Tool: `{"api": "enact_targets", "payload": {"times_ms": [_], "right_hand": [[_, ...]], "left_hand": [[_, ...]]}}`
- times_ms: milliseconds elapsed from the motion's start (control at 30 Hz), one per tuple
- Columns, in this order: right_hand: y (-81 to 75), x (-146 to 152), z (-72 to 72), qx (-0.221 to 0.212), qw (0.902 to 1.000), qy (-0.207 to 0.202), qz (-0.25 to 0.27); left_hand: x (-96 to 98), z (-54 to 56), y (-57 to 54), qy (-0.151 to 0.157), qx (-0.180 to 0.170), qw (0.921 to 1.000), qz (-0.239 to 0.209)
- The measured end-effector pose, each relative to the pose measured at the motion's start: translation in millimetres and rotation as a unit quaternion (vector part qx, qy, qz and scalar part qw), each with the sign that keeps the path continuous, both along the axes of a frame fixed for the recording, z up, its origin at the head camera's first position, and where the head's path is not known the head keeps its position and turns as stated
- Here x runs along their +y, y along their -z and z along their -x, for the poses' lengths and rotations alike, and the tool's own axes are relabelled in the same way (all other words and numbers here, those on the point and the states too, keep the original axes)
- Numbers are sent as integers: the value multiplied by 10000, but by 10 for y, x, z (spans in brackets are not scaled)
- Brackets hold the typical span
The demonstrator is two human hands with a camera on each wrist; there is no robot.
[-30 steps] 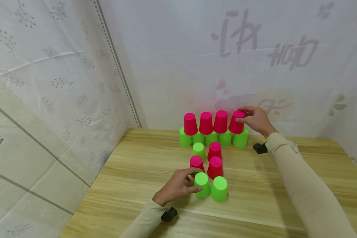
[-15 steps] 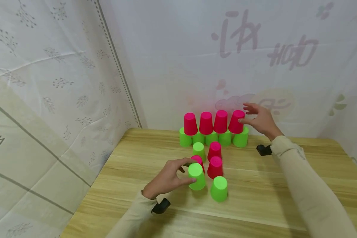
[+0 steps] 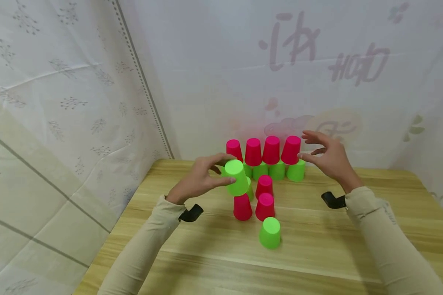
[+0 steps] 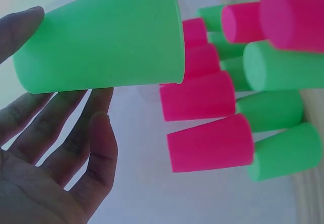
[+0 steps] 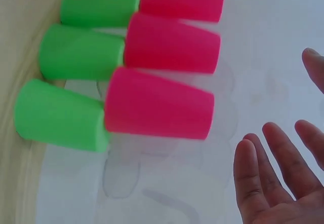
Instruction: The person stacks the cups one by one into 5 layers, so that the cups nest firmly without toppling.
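Note:
My left hand (image 3: 199, 176) pinches an upside-down green cup (image 3: 236, 180) between thumb and fingers, holding it up in front of the left end of the stack. In the left wrist view this green cup (image 4: 106, 41) spans the upper left, beside the stacked cups. Along the back, a row of upturned pink cups (image 3: 271, 150) rests on a row of upturned green cups (image 3: 296, 171), partly hidden by the held cup. My right hand (image 3: 328, 157) is beside the rightmost pink cup (image 3: 291, 150), fingers spread; the right wrist view shows a gap between them and that cup (image 5: 159, 105).
Nearer on the wooden table (image 3: 317, 246) stand several loose upturned cups: pink ones (image 3: 265, 207) in the middle, a green one partly hidden behind the held cup, and a green cup (image 3: 270, 233) at the front. A patterned cloth wall (image 3: 214, 82) rises right behind the stack.
My left hand has lifted a green cup from the front of the table and carried it up and back. My right hand has let go of the rightmost pink cup and drawn slightly right.

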State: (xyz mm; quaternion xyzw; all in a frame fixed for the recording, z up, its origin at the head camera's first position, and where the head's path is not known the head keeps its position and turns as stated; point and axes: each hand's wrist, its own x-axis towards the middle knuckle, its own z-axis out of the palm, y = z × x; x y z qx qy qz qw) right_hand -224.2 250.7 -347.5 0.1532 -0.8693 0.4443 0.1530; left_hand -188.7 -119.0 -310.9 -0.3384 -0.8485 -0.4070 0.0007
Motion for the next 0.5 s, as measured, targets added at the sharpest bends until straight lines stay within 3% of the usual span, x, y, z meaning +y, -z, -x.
{"api": "enact_targets", "payload": {"times_ms": [200, 500], "right_hand": [[189, -82, -342, 158, 9988, -454, 47], [636, -292, -797, 16, 9949, -1000, 139]], "left_hand": [[97, 279, -141, -75, 128, 9999, -10], [173, 549, -260, -209, 163, 9996, 50]]}}
